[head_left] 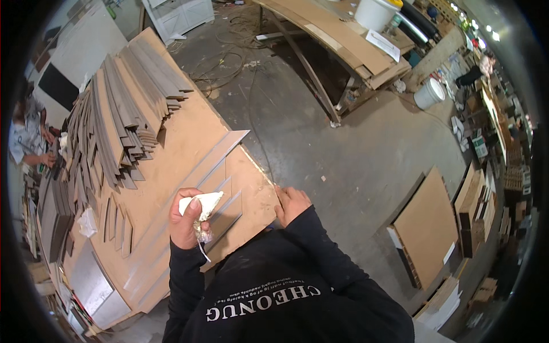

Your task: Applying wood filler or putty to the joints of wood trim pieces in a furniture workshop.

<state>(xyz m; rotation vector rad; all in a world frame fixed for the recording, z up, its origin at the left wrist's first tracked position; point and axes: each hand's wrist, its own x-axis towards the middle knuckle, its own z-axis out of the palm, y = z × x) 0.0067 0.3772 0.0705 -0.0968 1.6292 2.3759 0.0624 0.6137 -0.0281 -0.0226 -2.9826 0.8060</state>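
My left hand (185,220) is closed round a crumpled white bag (202,204), its wide folded end up above my thumb. A thin pale strip hangs from below that hand. Beneath it, long flat strips with slanted ends (213,163) lie on the tan table (177,140), and a shorter grey strip (225,219) lies close to the bag. My right hand (293,204) is at the table's right edge near the front corner, its fingers bent against the edge; the fingertips are partly hidden.
A large pile of grey-brown strips (114,114) covers the table's far left. Several short slanted pieces (118,228) lie nearer. Another person's hand (47,159) is at the left. A workbench (320,40) with a white bucket (376,12) stands ahead; boards (426,228) stand at the right.
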